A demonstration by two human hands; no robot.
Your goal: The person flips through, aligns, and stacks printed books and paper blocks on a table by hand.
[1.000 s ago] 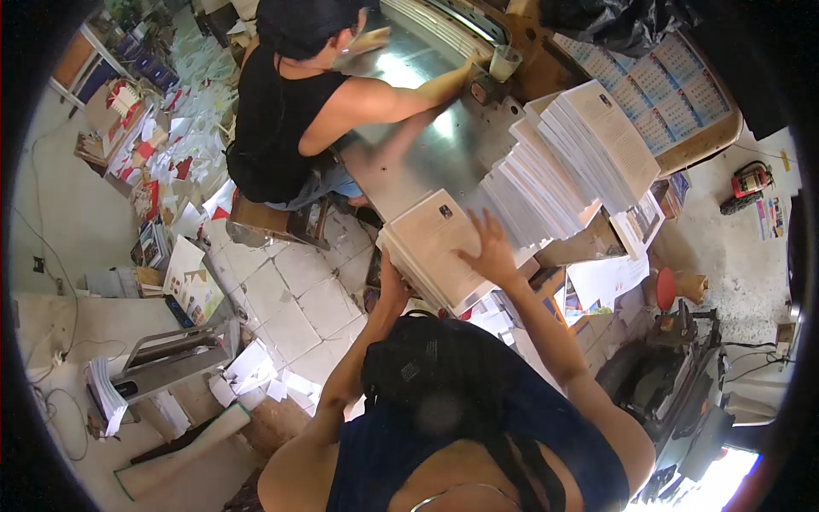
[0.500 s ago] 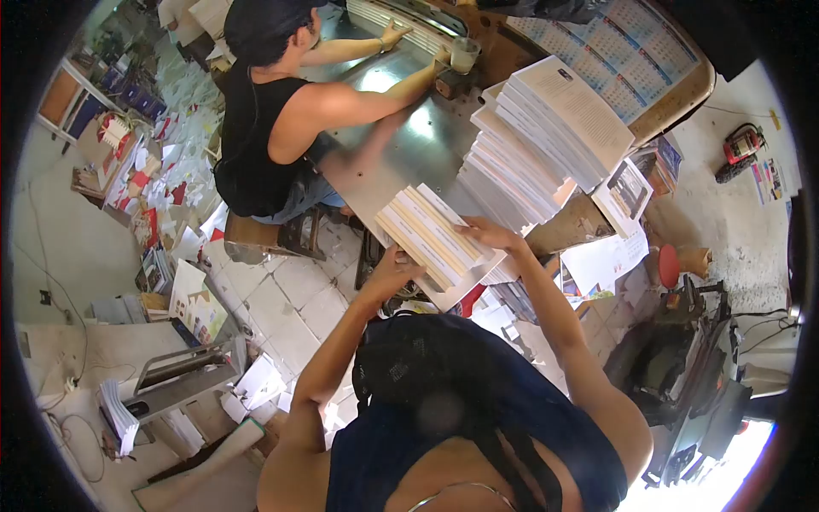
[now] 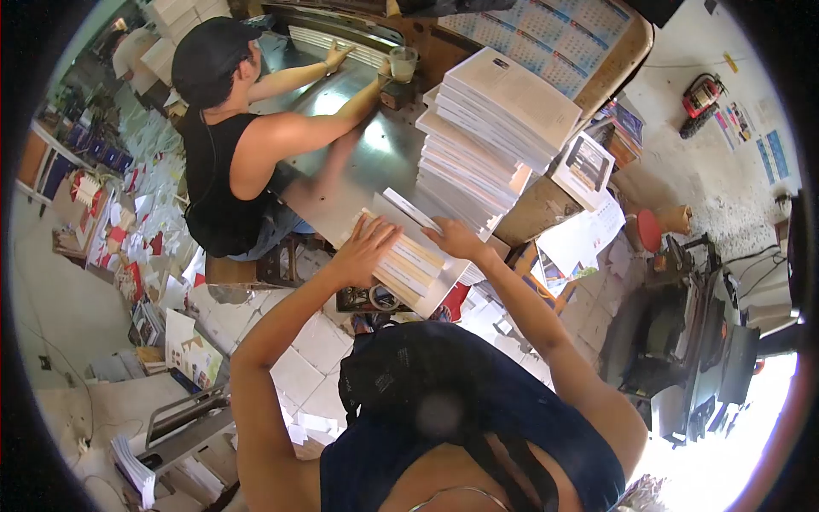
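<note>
A short row of books stands on the front end of the metal table, with pale cream and white spines facing up. My left hand lies across the far left part of this row, its fingers stretched over the spines. A thin white book is parted from the row and leans at its far right side. My right hand is closed on the near end of that book, fingertips at its edge. Just beyond my right hand rises a tall stack of books.
A co-worker in a black cap sits at the left, arms reaching over the metal table. A plastic cup stands at the table's back. Loose sheets lie right of the stack. Paper scraps cover the floor at left.
My left hand has moved from the row's near left side onto its top. The right-hand book has come apart from the others, with my right hand on it. The view has shifted right.
</note>
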